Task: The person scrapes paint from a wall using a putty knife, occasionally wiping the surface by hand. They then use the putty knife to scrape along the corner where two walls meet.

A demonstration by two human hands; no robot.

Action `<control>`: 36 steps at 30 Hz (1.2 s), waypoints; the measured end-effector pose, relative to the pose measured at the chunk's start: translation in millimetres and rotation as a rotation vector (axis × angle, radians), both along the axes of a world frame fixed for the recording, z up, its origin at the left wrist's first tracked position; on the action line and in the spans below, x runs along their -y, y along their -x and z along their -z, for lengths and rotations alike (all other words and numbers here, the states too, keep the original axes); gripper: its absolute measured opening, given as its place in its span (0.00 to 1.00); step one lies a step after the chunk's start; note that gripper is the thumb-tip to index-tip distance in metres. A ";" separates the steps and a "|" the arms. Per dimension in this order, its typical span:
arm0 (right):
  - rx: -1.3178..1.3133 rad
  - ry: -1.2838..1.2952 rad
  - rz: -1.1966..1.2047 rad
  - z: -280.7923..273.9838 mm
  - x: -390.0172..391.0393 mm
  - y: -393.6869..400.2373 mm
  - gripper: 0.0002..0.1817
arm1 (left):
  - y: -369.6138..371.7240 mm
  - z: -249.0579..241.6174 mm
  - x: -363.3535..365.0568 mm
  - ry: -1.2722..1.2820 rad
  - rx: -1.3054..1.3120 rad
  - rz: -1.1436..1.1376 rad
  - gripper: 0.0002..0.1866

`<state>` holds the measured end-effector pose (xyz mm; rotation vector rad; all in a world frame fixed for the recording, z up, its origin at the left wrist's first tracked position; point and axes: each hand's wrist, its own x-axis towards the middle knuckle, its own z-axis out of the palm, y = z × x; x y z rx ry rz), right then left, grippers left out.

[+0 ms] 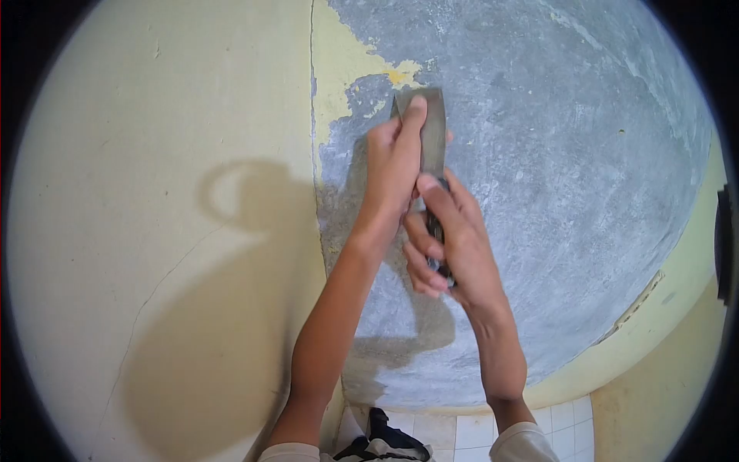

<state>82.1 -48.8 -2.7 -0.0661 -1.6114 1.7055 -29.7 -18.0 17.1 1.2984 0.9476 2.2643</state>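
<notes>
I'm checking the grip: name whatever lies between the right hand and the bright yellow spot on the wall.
In the head view, the scraper's blade lies between the right hand and the yellow spot, with the left hand gripping it.

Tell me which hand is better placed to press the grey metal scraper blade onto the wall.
Likely the left hand: its thumb lies on the grey metal blade, near the pale yellow paint patch; the right hand grips the dark handle lower down.

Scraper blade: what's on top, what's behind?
On the scraper blade: thumb of the left hand. Behind: a fingertip past its right edge, grey wall around; whatever the blade covers can't be seen.
</notes>
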 end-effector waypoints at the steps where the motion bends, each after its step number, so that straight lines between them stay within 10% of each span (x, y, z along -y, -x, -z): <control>1: -0.016 -0.010 0.026 -3.8 0.8 1.4 0.10 | 1.7 -8.9 4.2 0.002 0.005 0.000 0.26; 36: -0.070 0.126 0.011 -4.7 16.7 8.4 0.09 | 13.1 -11.7 13.7 0.103 -0.037 0.078 0.25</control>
